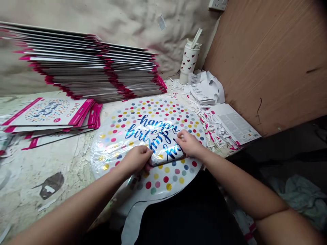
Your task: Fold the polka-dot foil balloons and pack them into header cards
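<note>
A flat round foil balloon [143, 109] with coloured dots and blue "happy birthday" lettering lies on the table, its pale tail hanging over the front edge. Above its middle is a folded foil balloon [166, 149], a small rectangle with the same blue lettering. My left hand [139, 158] pinches the left edge of this folded balloon. At its right edge, my right hand [187, 143] is closed with thumb and fingers together on the foil. Whether the folded piece is separate from the stack beneath cannot be made out fully.
Tall piles of pink-edged card sleeves [102, 71] stand at the back left, with several printed sleeves [51, 114] in front. A heart-patterned tumbler [189, 61], label strips [204, 88], paper scraps [217, 126] and a printed card [235, 124] lie toward the brown board [276, 61].
</note>
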Motion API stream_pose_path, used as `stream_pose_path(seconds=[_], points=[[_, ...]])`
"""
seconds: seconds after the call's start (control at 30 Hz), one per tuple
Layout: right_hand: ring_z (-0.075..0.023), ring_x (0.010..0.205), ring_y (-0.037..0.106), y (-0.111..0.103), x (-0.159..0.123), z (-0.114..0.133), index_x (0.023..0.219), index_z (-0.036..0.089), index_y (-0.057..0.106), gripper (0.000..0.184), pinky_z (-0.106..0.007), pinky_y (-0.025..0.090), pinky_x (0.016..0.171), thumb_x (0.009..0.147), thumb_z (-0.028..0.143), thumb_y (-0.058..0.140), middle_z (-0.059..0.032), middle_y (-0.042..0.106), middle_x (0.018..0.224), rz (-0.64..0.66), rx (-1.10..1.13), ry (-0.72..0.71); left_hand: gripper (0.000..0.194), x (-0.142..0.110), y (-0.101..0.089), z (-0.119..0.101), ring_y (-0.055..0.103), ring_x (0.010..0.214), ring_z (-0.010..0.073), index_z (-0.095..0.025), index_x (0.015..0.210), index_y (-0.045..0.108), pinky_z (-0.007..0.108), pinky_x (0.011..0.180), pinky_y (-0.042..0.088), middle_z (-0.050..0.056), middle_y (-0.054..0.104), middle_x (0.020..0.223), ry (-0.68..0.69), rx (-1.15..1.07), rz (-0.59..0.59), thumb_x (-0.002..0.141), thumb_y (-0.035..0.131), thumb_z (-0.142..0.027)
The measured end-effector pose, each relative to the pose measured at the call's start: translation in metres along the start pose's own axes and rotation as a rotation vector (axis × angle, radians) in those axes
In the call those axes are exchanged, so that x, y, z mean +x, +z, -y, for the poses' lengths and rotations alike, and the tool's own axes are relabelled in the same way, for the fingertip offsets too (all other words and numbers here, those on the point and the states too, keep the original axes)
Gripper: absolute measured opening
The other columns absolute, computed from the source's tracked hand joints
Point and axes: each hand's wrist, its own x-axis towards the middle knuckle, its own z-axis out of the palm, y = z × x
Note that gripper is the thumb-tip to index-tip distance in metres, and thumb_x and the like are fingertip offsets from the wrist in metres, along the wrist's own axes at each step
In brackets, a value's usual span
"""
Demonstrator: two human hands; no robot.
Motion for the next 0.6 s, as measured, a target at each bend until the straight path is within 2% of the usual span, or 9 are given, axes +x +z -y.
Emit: stream_pose_path(seconds=[0.07, 0.1, 0.17, 0.23, 0.3, 0.37, 0.47, 0.53, 0.6], points=[[-0.0261, 0.103, 0.057, 0.009, -0.004, 0.007, 0.131, 0.017, 0.039, 0.041, -0.046, 0.046, 0.086, 0.091, 0.025, 0.035, -0.0136, 0.062, 0.11, -0.183, -0.105, -0.187, 0.032, 0.006, 0.0, -0.003, 0.049, 0.032, 0.0117, -0.017, 0.059, 0.05, 0.019, 0.033, 0.033, 0.003, 0.06, 0.044, -0.019, -0.021, 0.025, 0.077, 0.05, -0.044], [-0.0268, 0.115, 0.049, 0.016, -0.006, 0.008, 0.134, 0.019, 0.037, 0.043, -0.048, 0.04, 0.095, 0.092, 0.026, 0.035, -0.0137, 0.055, 0.122, -0.231, -0.18, -0.315, 0.032, 0.007, -0.001, -0.004, 0.048, 0.031, 0.0113, -0.017, 0.059, 0.05, 0.019, 0.032, 0.032, 0.004, 0.06, 0.044, -0.029, -0.038, 0.036, 0.077, 0.051, -0.043], [-0.0292, 0.13, 0.033, 0.03, -0.007, 0.008, 0.134, 0.019, 0.039, 0.045, -0.051, 0.028, 0.105, 0.092, 0.033, 0.036, -0.0126, 0.042, 0.138, -0.209, -0.323, -0.514, 0.032, 0.001, -0.003, -0.005, 0.049, 0.032, 0.0108, -0.016, 0.06, 0.051, 0.019, 0.033, 0.033, 0.004, 0.06, 0.045, -0.034, -0.066, 0.051, 0.078, 0.051, -0.042], [-0.031, 0.135, 0.022, 0.041, -0.005, 0.003, 0.136, 0.016, 0.037, 0.051, -0.052, 0.02, 0.108, 0.091, 0.041, 0.035, -0.013, 0.03, 0.145, -0.128, -0.392, -0.523, 0.025, -0.012, -0.008, -0.006, 0.06, 0.046, 0.0121, -0.015, 0.072, 0.055, 0.019, 0.041, 0.041, 0.006, 0.067, 0.062, -0.023, -0.17, 0.039, 0.079, 0.052, -0.039], [-0.0299, 0.137, 0.017, 0.047, -0.001, -0.003, 0.14, 0.013, 0.031, 0.056, -0.051, 0.017, 0.11, 0.092, 0.042, 0.031, -0.0133, 0.023, 0.148, -0.113, -0.396, -0.464, 0.021, -0.026, -0.014, -0.007, 0.067, 0.071, 0.0152, -0.017, 0.088, 0.056, 0.023, 0.057, 0.05, 0.008, 0.07, 0.089, -0.053, -0.388, 0.026, 0.077, 0.058, -0.034], [-0.0284, 0.137, 0.016, 0.049, 0.002, -0.007, 0.141, 0.012, 0.027, 0.056, -0.049, 0.015, 0.111, 0.093, 0.041, 0.029, -0.0124, 0.021, 0.149, -0.121, -0.383, -0.445, 0.03, -0.036, -0.018, -0.007, 0.066, 0.088, 0.019, -0.017, 0.097, 0.055, 0.029, 0.069, 0.053, 0.011, 0.066, 0.105, -0.122, -0.591, 0.05, 0.072, 0.066, -0.029], [-0.0295, 0.137, 0.015, 0.051, 0.002, -0.006, 0.141, 0.01, 0.027, 0.057, -0.048, 0.013, 0.112, 0.093, 0.039, 0.03, -0.0135, 0.021, 0.148, -0.125, -0.373, -0.441, 0.036, -0.032, -0.015, -0.009, 0.066, 0.081, 0.0192, -0.015, 0.092, 0.057, 0.03, 0.066, 0.052, 0.01, 0.067, 0.093, -0.181, -0.601, 0.134, 0.066, 0.072, -0.033], [-0.03, 0.137, 0.016, 0.051, 0.0, -0.001, 0.14, 0.008, 0.028, 0.057, -0.048, 0.013, 0.112, 0.092, 0.039, 0.031, -0.0149, 0.022, 0.148, -0.128, -0.365, -0.444, 0.036, -0.02, -0.009, -0.013, 0.062, 0.062, 0.014, -0.016, 0.081, 0.056, 0.025, 0.055, 0.048, 0.002, 0.064, 0.071, -0.168, -0.498, 0.189, 0.061, 0.075, -0.04], [-0.029, 0.136, 0.018, 0.043, -0.001, -0.001, 0.14, 0.009, 0.028, 0.058, -0.047, 0.015, 0.112, 0.092, 0.04, 0.032, -0.0146, 0.023, 0.148, -0.107, -0.341, -0.479, 0.038, -0.007, -0.002, -0.02, 0.051, 0.044, 0.0083, -0.016, 0.067, 0.05, 0.019, 0.043, 0.039, -0.005, 0.053, 0.05, -0.146, -0.373, 0.205, 0.058, 0.077, -0.041]])
